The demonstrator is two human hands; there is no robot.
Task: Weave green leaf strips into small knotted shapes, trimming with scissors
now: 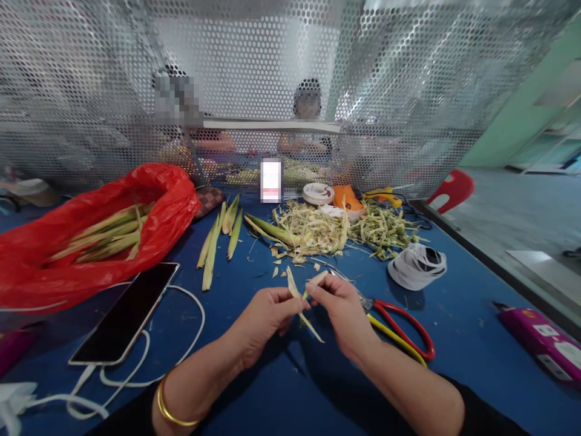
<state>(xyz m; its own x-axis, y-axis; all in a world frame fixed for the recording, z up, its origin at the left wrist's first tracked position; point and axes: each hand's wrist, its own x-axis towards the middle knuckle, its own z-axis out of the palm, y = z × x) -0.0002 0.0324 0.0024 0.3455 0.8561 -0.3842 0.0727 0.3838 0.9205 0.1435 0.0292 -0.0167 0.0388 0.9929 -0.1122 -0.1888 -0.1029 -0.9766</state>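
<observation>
Over the middle of the blue table, my left hand [274, 310] pinches a pale corn husk strip [312, 327] between thumb and fingers. One end of it points up and the other slants down to the right. Close beside it, my right hand [339, 306] is closed on a second pale husk piece [318, 279], whose lower end meets the first strip. Some fingertips are hidden behind the hands. Scissors [399, 333] with one red and one yellow handle lie by my right wrist. A heap of shredded husk [313, 227] spreads beyond my hands.
A red plastic bag [172, 188] of husks lies left, near a phone [127, 315] on a white cable. Several whole husks [212, 248] lie beyond it. Right are a greener shredded heap [384, 230], a white ribbon roll [416, 266] and a purple packet [540, 339]. Perforated metal mesh [254, 66] closes the back.
</observation>
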